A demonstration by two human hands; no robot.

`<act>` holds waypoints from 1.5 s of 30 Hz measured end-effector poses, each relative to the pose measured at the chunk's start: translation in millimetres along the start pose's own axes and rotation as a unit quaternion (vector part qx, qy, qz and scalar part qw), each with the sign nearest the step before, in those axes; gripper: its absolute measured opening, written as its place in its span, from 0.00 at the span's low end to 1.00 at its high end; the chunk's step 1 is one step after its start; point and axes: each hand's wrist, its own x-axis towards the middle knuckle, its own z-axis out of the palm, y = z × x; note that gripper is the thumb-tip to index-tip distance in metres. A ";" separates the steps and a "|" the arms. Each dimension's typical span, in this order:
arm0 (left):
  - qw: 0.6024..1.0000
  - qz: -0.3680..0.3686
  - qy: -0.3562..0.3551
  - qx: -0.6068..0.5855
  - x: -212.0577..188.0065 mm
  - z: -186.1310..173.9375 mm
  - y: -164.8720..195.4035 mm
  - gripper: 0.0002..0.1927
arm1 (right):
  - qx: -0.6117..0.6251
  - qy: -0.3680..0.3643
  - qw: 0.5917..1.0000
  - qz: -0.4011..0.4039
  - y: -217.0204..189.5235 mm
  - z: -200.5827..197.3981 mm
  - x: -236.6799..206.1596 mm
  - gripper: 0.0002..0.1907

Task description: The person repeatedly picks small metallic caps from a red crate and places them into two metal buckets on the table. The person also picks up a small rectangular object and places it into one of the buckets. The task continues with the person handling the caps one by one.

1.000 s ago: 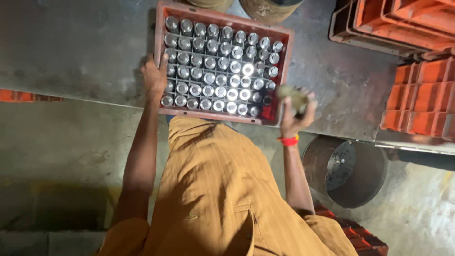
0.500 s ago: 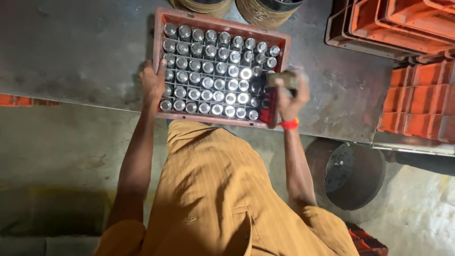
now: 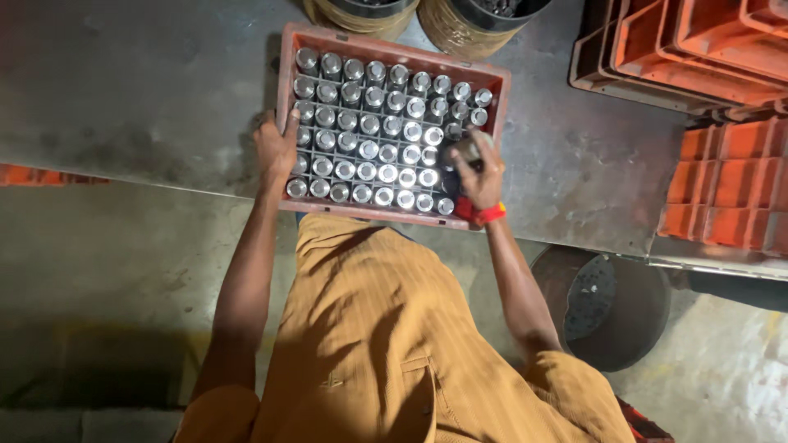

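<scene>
We note a red rectangular plastic crate [image 3: 392, 215] with a grid of compartments, lying on a grey, stained metal worktable [image 3: 148, 90] and filled almost wholly with upright shiny steel cylinders [image 3: 368, 149], their round tops catching the light. Our left hand [image 3: 276, 149] grips the left wall of the crate, fingers curled over the rim, thumb on the outside. Our right hand [image 3: 478, 174], with a red band [image 3: 481, 215] at the wrist, sits over the right end of the crate and is closed on one short metal cylinder [image 3: 469, 148], pinched between fingertips and thumb, just above the compartments near the right wall. Whether that piece touches the grid, we cannot tell. At the far edge of the table stand two round dark drums [image 3: 410, 15], just beyond the crate. To the right, stacked orange plastic crates [image 3: 722, 66] fill the far corner. Below the table's near right edge stands a dark round metal bucket [image 3: 611, 303] on the concrete floor.
</scene>
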 end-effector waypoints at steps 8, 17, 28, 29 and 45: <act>0.998 -0.054 -0.025 0.031 0.7 5.1 -3.9 0.25 | 0.098 0.075 0.992 0.040 -7.6 -0.5 -17.6 0.29; 0.998 -0.043 -0.030 0.032 3.1 3.7 -4.4 0.26 | 0.169 0.147 0.975 0.011 -10.5 20.2 24.7 0.29; 0.996 -0.063 -0.035 0.044 3.8 2.7 1.9 0.26 | -0.050 0.014 0.997 -0.058 32.6 -10.4 12.6 0.28; 0.998 -0.046 -0.032 0.028 2.7 4.1 1.0 0.27 | -0.007 0.030 0.999 -0.022 32.8 -8.5 13.4 0.28; 0.997 -0.047 -0.027 0.056 2.3 -3.2 10.5 0.27 | 0.018 0.077 0.996 -0.039 47.0 2.3 53.1 0.32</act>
